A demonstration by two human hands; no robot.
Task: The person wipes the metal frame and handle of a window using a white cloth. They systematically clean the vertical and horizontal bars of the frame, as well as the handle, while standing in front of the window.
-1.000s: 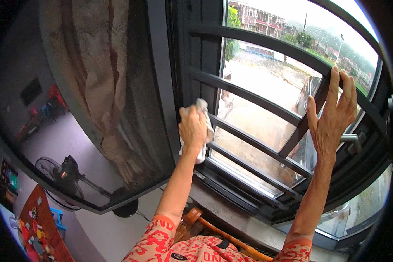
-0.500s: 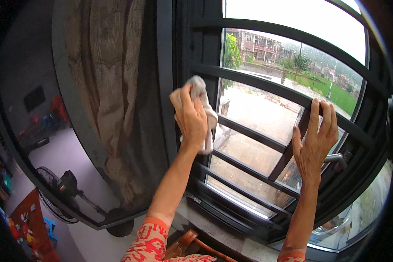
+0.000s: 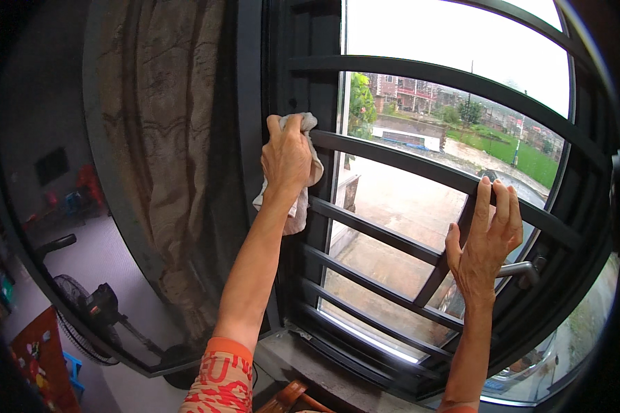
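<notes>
My left hand is closed on a crumpled whitish cloth, pressed at the dark left upright of the window frame, close to where a crossbar meets it. Part of the cloth sticks out above my fingers and more hangs below. On the right, my right hand rests with stretched fingers against the same crossbar, its thumb apart beside a slanting bar. It holds no loose thing. Just right of that wrist is a metal window handle.
A dark glass pane stands at the left, with a brown curtain behind it. A standing fan shows lower left. Below are the sill and a brown wooden piece. Outside lie paving and green grass.
My left hand and the cloth have moved left and up along the frame relative to the crossbars. The right hand stays on its crossbar. The whole view has shifted slightly.
</notes>
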